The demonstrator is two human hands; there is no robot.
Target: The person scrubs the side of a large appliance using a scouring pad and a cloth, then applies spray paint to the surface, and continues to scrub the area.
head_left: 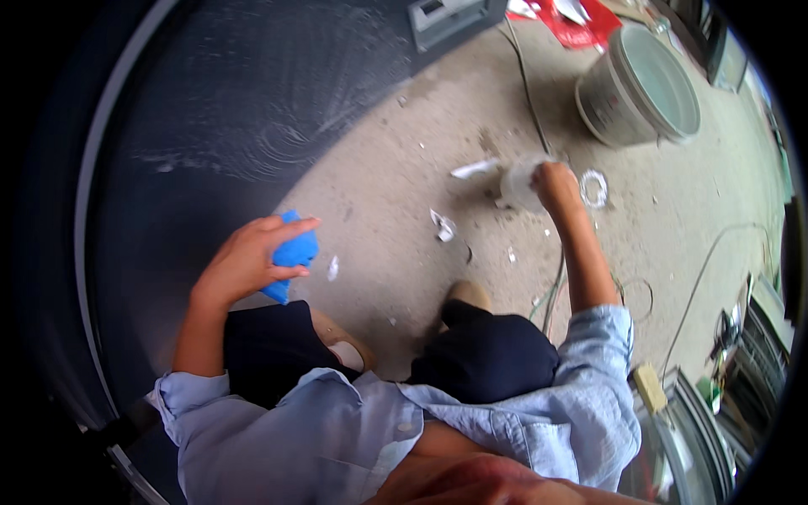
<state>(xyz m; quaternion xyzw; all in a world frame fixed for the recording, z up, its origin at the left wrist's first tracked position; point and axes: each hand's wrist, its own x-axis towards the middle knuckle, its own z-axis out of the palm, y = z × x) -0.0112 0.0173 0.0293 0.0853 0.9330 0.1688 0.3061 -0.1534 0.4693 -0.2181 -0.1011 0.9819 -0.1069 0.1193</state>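
Observation:
My left hand [246, 263], at the edge of the dark panel, is wrapped round a crumpled blue cloth [296, 251], which shows between thumb and fingers. Farther off to the right, my right hand [552, 185] is closed at the rim of a translucent white plastic cup [518, 187]. The fingertips are hidden on the cup's side, and its contents cannot be made out. The large dark panel [227, 101] on the left carries whitish, swirling wet streaks and a recessed grey fitting [450, 18] at its far end.
A big pale bucket [623, 93] stands at the far right, near a red plastic bag [581, 23]. A white ring mark [594, 189] and paper scraps [443, 225] dot the concrete floor. A dark cable [528, 84] runs past the cup. Framed panels [690, 429] lie at the near right.

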